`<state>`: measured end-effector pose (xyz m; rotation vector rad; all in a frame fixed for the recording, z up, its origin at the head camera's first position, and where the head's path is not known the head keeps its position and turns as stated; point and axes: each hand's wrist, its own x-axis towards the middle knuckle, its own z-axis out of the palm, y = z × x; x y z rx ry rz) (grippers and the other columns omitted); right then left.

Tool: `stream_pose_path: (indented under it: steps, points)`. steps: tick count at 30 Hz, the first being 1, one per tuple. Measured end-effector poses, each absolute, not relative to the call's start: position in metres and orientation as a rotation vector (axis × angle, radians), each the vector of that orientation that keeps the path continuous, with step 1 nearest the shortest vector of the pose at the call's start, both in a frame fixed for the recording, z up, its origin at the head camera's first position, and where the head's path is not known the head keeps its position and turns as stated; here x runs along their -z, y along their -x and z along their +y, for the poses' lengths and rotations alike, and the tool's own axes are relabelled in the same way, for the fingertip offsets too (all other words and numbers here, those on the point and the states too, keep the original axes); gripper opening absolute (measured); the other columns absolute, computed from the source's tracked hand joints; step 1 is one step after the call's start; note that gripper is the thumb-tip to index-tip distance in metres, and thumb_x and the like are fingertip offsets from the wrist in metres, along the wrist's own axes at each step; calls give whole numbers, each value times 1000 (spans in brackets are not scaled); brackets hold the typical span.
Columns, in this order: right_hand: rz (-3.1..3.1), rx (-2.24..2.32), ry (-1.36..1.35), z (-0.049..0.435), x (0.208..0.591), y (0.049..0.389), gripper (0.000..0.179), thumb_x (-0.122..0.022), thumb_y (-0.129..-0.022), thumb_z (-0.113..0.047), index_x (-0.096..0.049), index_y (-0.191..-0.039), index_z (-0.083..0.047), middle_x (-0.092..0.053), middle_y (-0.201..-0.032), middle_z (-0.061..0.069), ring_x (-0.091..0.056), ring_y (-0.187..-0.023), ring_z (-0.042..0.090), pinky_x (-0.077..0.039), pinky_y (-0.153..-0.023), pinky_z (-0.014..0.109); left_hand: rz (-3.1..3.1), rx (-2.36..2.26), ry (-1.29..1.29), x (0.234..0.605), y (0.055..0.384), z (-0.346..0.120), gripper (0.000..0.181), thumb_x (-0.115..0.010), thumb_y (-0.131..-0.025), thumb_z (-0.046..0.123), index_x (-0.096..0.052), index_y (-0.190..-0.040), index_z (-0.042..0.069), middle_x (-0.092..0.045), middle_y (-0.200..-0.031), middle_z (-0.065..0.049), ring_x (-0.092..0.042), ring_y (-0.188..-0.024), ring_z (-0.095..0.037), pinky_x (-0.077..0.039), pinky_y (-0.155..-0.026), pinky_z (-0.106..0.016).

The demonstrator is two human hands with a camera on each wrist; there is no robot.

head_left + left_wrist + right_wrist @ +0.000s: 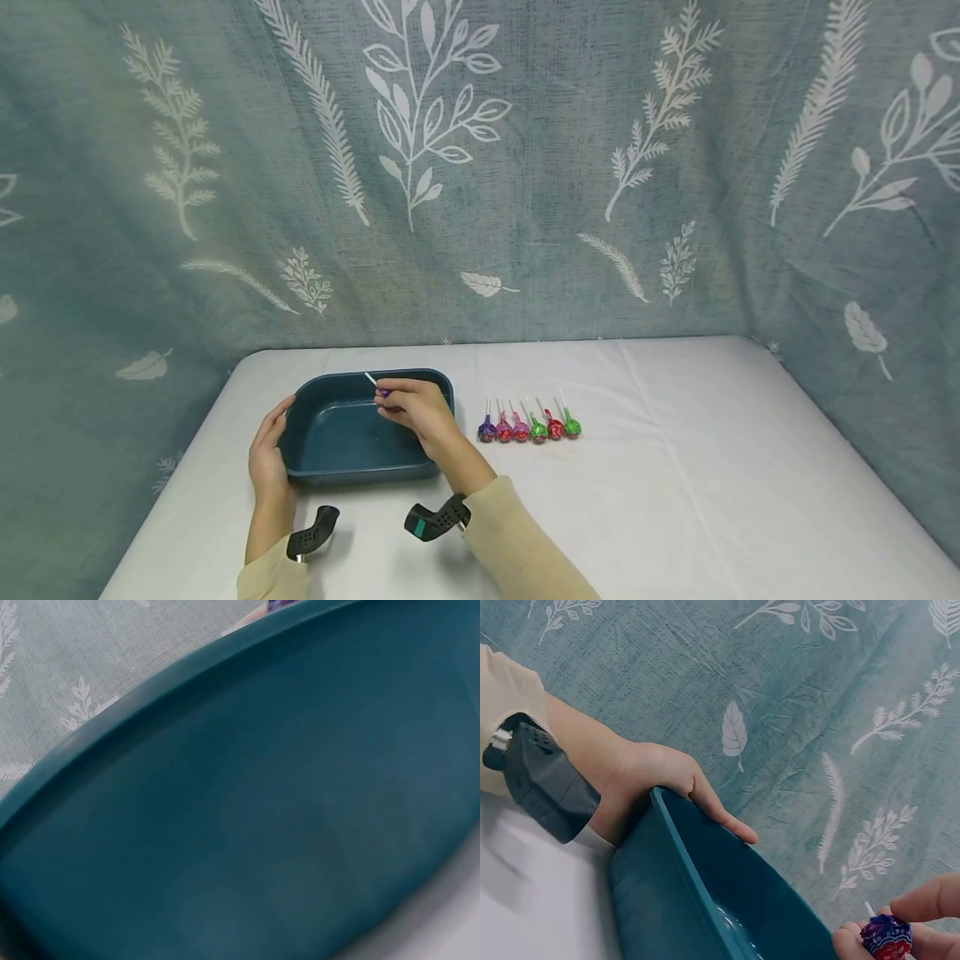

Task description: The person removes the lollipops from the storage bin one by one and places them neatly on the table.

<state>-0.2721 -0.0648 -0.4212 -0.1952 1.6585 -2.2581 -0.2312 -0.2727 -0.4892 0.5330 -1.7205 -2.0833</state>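
A dark teal rectangular basin (352,477) stands on the left part of the table. My left hand (268,457) rests against its left outer wall, with fingers stretched along the side up to the rim. Over the basin's right part, my right hand (417,410) pinches a lollipop (887,936) between thumb and fingers. The lollipop has a purple, blue and red wrapper, and its white stick points up and left in the head view. In the left wrist view the basin's inner wall (247,787) fills most of the picture.
Several wrapped lollipops (521,431) in purple, pink, green and red lie in a row right of the basin, sticks pointing away. White cloth (675,500) covers the table. A patterned green-grey curtain (555,167) hangs behind it and at both sides.
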Motion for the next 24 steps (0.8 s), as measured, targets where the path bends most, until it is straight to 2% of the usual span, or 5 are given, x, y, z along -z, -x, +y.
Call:
stream_pose_path:
  steps: [7, 14, 17, 24]
  points:
    - [1631, 2259, 262, -44, 420, 263, 29, -57, -94, 3, -60, -122, 9, -62, -116, 27, -64, -107, 31, -51, -88, 32, -1736, 2070, -547, 490, 231, -273, 42, -31, -105, 28, -54, -138, 18, -40, -149, 6, -21, -142, -12, -3, -115, -38]
    - [1754, 2200, 318, -22, 422, 259, 34, -66, -90, -3, -62, -122, 7, -67, -111, 19, -63, -108, 34, -50, -90, 37, -1725, 2074, -547, 490, 231, -272, 42, -31, -105, 28, -55, -138, 18, -41, -149, 6, -22, -142, -12, -2, -115, -38]
    - [1802, 2190, 337, -12, 425, 260, 36, -67, -89, -5, -61, -123, 7, -67, -112, 19, -64, -106, 31, -49, -91, 39, -1725, 2072, -543, 489, 231, -272, 42, -32, -105, 27, -55, -138, 17, -41, -149, 5, -22, -142, -12, -1, -115, -38]
    - [1896, 2174, 296, 5, 428, 258, 33, -67, -89, -4, -64, -120, 6, -65, -115, 23, -66, -100, 20, -51, -87, 31, -1729, 2081, -541, 489, 230, -272, 42, -31, -105, 30, -54, -139, 18, -40, -150, 6, -21, -142, -12, -1, -115, -39]
